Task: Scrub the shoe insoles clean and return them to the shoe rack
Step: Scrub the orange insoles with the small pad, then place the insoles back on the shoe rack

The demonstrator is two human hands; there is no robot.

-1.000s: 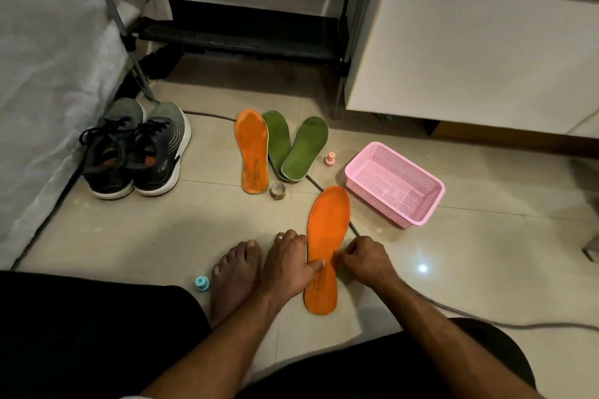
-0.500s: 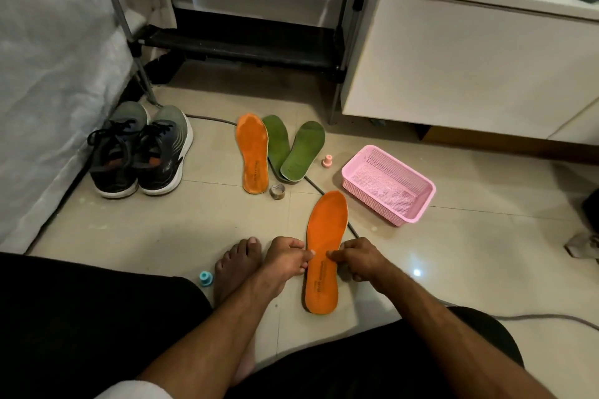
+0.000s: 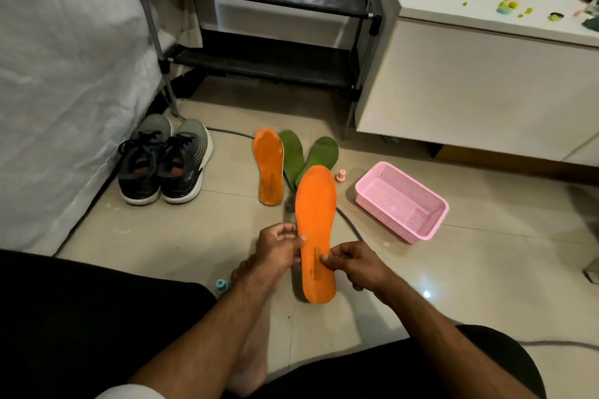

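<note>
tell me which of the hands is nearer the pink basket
Right. The right hand pinches the near orange insole on the side facing the pink basket; the left hand grips the insole's opposite edge, farther from the basket.

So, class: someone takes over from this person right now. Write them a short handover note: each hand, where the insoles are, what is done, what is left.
Left hand and right hand both pinch the held orange insole by its edges, lifted off the floor.
Second orange insole and two green insoles lie on the floor in front of the shoe rack, beside the sneakers.
Pink basket sits to the right.
Done: no insole is on the rack.
Left: scrub the insoles, then rack them. No scrubbing tool is in hand.
</note>
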